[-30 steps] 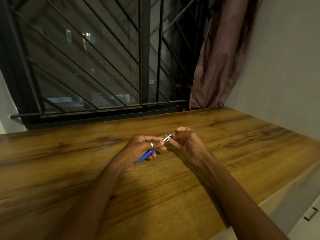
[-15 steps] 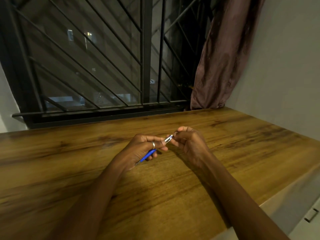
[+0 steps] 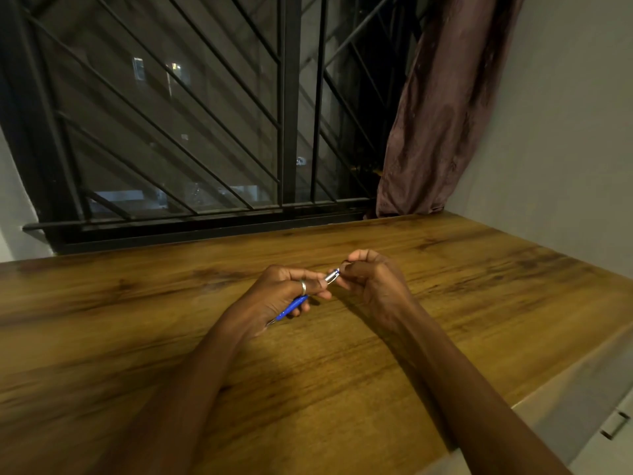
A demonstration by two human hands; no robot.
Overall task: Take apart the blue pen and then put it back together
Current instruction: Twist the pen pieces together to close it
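A blue pen (image 3: 294, 306) with a silver section near its far end is held just above the wooden table (image 3: 342, 371), slanting from lower left to upper right. My left hand (image 3: 281, 296), wearing a ring, is closed around the blue barrel. My right hand (image 3: 371, 279) pinches the pen's far silver end between thumb and fingers. Most of the barrel is hidden inside my left hand, and the pen's tip end pokes out below it.
A barred window (image 3: 205, 132) runs along the far edge of the table. A brownish curtain (image 3: 438, 114) hangs at the back right beside a plain wall. The table's right edge drops off to a white cabinet (image 3: 609, 426).
Both hands and the pen stay in almost the same place. My right fingers have shifted slightly on the pen's silver end.
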